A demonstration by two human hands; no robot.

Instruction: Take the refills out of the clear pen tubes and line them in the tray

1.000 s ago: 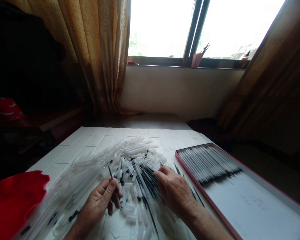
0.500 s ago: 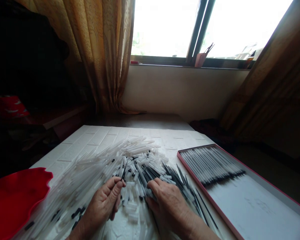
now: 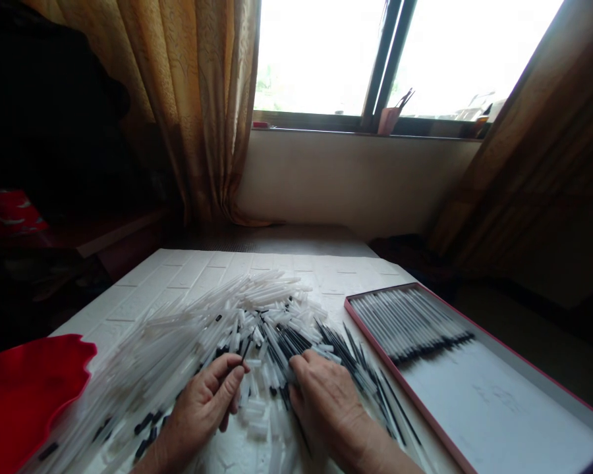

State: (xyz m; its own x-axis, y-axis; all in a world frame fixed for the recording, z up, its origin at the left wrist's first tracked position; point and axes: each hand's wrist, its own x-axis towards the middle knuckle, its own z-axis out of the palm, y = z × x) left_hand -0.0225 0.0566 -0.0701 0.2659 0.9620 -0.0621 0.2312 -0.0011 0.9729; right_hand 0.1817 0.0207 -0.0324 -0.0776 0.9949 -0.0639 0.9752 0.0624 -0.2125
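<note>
Slim dark rod (image 3: 246,349) pinched between thumb and forefinger of my left hand (image 3: 205,403), tip up, near short translucent-white plastic tubes (image 3: 257,413). My right hand (image 3: 330,398) at pile of slim black rods (image 3: 292,340); fingertips hidden, cannot tell whether grasping any. Long translucent-white plastic tubes (image 3: 148,359) beyond left hand. Right: shallow pink-rimmed tray (image 3: 474,388), row of black-ended sticks (image 3: 405,322) inside. Far left: red wavy-edged dish (image 3: 29,398).

Milky-white tubes (image 3: 182,322); black rods (image 3: 296,340); pink-rimmed white tray (image 3: 494,401); white brick-patterned tabletop (image 3: 145,276); red bowl (image 3: 29,388); golden patterned curtain (image 3: 197,99)
</note>
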